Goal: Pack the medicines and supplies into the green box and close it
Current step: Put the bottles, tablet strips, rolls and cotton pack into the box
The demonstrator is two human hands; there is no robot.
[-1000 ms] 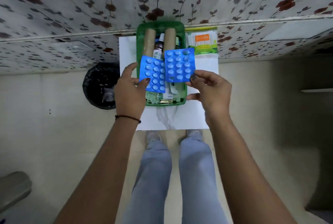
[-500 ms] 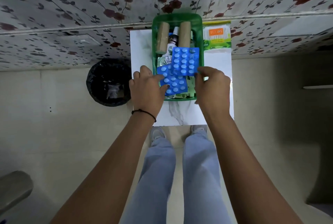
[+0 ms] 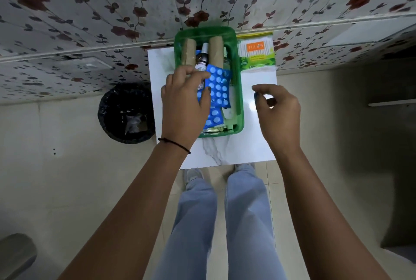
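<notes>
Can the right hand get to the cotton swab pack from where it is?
Probably yes. The right hand is empty over bare table, right of the green box. The cotton swab pack lies beyond it at the table's far edge, with nothing between.

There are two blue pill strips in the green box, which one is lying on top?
The far blue blister strip, toward the cardboard rolls, lies on top. Its near edge overlaps the other strip, which pokes out beneath it beside the left hand.

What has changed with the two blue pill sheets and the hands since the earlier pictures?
Both blue blister sheets went down into the green box. The right hand let go and moved right, over the table. The left hand stayed on them. The cotton swab pack did not move.
</notes>
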